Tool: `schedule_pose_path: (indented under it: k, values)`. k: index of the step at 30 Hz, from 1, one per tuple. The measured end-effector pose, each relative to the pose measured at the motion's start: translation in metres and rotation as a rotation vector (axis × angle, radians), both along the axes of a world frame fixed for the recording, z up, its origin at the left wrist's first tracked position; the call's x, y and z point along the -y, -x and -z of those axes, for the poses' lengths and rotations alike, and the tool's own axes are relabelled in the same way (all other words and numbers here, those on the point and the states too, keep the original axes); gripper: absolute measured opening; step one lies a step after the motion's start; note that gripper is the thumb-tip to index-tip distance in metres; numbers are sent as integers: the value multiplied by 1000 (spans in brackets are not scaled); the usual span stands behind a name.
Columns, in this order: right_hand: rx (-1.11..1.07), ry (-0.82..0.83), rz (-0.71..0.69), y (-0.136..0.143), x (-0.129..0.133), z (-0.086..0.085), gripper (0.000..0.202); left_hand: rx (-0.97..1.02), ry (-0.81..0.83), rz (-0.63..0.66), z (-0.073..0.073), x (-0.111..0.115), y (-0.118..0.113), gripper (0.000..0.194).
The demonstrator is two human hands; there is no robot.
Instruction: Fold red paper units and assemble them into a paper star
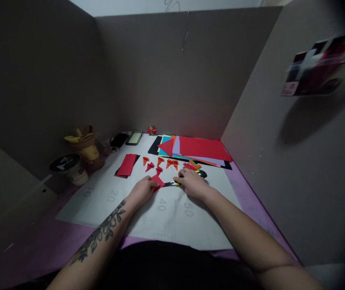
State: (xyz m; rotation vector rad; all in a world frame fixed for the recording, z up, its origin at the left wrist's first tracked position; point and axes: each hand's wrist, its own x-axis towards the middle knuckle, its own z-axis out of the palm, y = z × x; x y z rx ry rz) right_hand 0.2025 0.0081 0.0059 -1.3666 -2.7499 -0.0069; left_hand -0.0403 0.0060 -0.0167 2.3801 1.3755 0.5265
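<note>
Pinched in my left hand (144, 189) is a small piece of red paper (158, 182). My right hand (193, 183) is closed round the handles of a pair of scissors (170, 184), whose blades point left and reach the paper's right edge. Whether the blades are cutting into it I cannot tell. Just beyond my hands lie several small folded paper pieces, orange (172, 163) and red (149, 166). A stack of red and black paper strips (127, 165) rests to the left of them. Orange and green scraps (195, 164) lie behind my right hand.
Coloured paper sheets (204, 148) are piled at the back, with a red triangle (166, 147) on top. A red and green paper flower (151, 129), a phone (135, 138), a tool cup (87, 147) and a lidded cup (69, 168) stand left. Grey panels (172, 72) enclose the table.
</note>
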Motion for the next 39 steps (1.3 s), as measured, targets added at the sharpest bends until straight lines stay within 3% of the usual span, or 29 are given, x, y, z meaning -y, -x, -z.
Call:
schedule_pose_path:
  k: [8,19,25,31,34,36,39]
  values:
    - [17,6,-12,8,5,-7,28,4,6,4,2,-4,1,27]
    - [15,7,-64,17,7,-3,31,17,19,15,7,-8,4,29]
    - [16,34,-88,25,10,-6,33,-4,23,77,8,-12,6,32]
    - [-58,48,-221,45,25,-6,32,7,59,70,11,-18,7,34]
    - [-208,94,-246,30,17,-9,38,12,119,32,8,-18,9,37]
    - [-373,64,-121,4,1,-12,41,21,142,4,4,-16,10,38]
    - [-607,-109,320,-51,-26,-10,42,37,123,-5,-3,-11,8,33]
